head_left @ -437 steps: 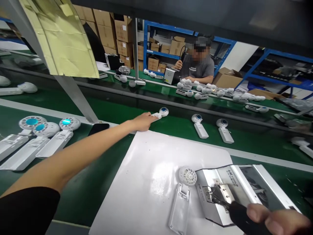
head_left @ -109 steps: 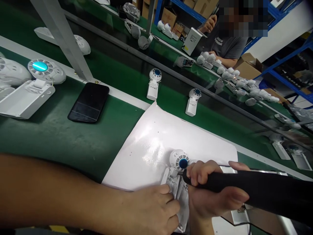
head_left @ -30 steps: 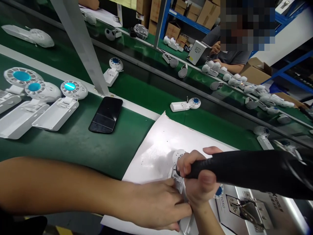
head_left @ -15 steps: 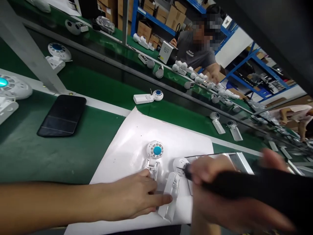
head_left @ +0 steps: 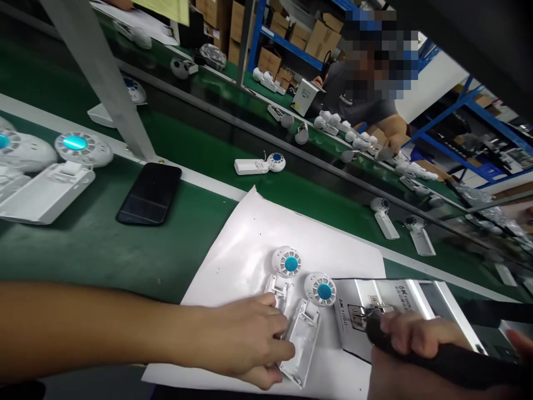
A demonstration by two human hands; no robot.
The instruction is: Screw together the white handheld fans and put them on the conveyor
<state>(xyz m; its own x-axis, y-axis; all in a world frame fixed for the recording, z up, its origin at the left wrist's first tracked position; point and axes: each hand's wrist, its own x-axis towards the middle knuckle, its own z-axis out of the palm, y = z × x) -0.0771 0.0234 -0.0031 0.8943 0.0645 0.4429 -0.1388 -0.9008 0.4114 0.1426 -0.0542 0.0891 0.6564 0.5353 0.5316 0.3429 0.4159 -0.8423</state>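
Note:
Two white handheld fan bodies lie side by side on a white sheet (head_left: 233, 250). The left fan (head_left: 287, 261) and right fan (head_left: 321, 290) each show a blue disc in a round head and an open, hollow handle. My left hand (head_left: 245, 339) covers the left fan's handle, its curled fingers gripping the edge of the right fan's handle. In my right hand (head_left: 425, 333) is a black electric screwdriver (head_left: 453, 364), partly cut off by the frame. Its tip is at the opening of a silver screw feeder (head_left: 350, 328) marked 6K 1050.
A black phone (head_left: 150, 194) lies on the green bench, right of more white fans (head_left: 50, 189). Beyond the white rail, single fans (head_left: 260, 164) rest on the green belt. A metal post (head_left: 104, 78) rises at left. Across the line a co-worker (head_left: 362, 105) sits near clustered fan parts.
The screwdriver has moved from the right fan's head to the screw feeder. That head showed a plain white face before and now shows its blue disc. The view has shifted.

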